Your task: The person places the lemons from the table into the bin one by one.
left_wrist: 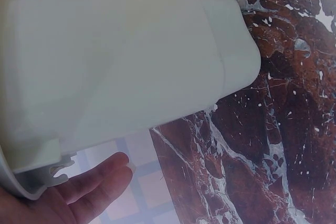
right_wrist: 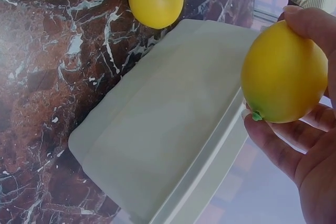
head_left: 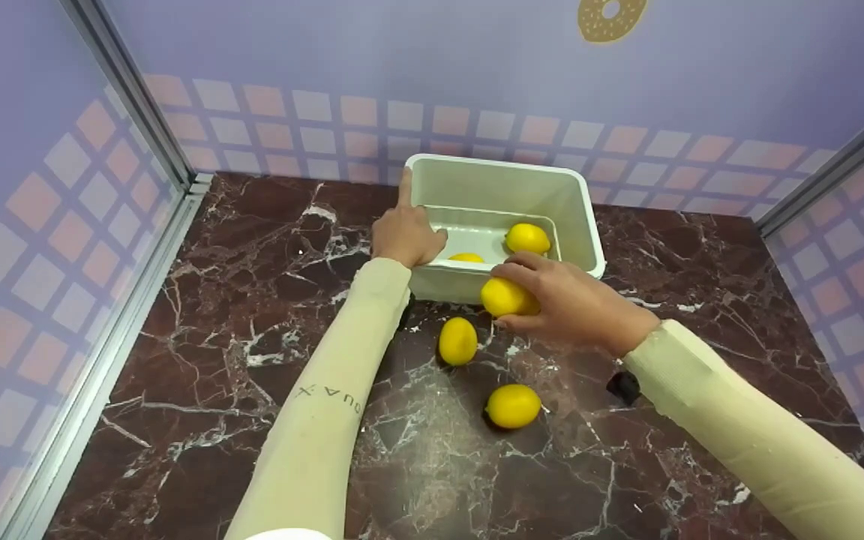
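A white plastic bin (head_left: pixel 503 176) stands at the back of the marble-patterned surface. Inside it lie a lemon (head_left: pixel 528 239) and a second lemon (head_left: pixel 466 257), partly hidden by the front rim. At the left rim my left hand (head_left: pixel 406 236) grips the bin, its index finger pointing along the rim and its thumb on the inner side. From the left wrist, the other fingers (left_wrist: pixel 105 184) show outside the wall. My right hand (head_left: pixel 563 300) holds a lemon (right_wrist: pixel 283 72) between thumb and fingers, just at the bin's front rim.
Two more lemons rest on the surface before the bin: one upright in view (head_left: pixel 458 341), the other nearer (head_left: pixel 513 406). Tiled-pattern wall panels (head_left: pixel 357 45) enclose the back and sides. A metal frame strip (head_left: pixel 132 90) runs up the left corner.
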`<state>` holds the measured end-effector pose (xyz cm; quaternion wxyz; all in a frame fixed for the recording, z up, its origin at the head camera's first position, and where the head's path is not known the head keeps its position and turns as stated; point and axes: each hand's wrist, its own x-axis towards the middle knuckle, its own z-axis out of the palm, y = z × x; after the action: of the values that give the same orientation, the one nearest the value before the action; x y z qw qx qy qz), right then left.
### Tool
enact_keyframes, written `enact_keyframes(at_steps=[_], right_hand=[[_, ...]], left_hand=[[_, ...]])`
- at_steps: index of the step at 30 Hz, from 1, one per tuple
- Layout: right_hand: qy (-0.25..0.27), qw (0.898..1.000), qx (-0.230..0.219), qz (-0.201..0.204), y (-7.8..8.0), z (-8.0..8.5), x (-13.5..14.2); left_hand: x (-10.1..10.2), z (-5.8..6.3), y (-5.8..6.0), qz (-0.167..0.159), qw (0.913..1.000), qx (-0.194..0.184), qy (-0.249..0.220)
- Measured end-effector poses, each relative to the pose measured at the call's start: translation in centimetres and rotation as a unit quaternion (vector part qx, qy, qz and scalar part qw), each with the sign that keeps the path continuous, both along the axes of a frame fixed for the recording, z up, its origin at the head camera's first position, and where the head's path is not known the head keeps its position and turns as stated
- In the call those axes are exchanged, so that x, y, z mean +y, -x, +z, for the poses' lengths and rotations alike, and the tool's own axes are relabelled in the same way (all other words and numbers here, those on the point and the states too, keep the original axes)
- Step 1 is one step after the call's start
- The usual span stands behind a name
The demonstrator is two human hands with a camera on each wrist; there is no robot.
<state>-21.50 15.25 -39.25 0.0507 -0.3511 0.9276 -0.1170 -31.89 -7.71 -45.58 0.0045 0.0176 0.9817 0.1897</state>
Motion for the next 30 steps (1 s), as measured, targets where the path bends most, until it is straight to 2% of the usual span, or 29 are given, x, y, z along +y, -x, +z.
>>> enact_keyframes(at_steps=[8, 16, 24, 30], right_hand=[[-0.002, 1.0, 0.005, -0.006, 0.3, 0.2, 0.0], [0.013, 1.0, 0.021, 0.01, 0.9, 0.2, 0.3], [0.014, 1.0, 0.028, -0.002, 1.4, 0.4, 0.3], [0.022, 0.999, 0.035, 0.004, 1.7, 0.3, 0.2]], left_hand=[[0.0, -0.1, 0.1, -0.003, 0.9999, 0.004, 0.011], [0.0, -0.2, 0.2, 0.001, 0.9999, 0.002, 0.013], [0.0, -0.1, 0.3, 0.002, 0.9999, -0.006, 0.008], [-0.1, -0.1, 0.3, 0.004, 1.0, -0.005, 0.005]])
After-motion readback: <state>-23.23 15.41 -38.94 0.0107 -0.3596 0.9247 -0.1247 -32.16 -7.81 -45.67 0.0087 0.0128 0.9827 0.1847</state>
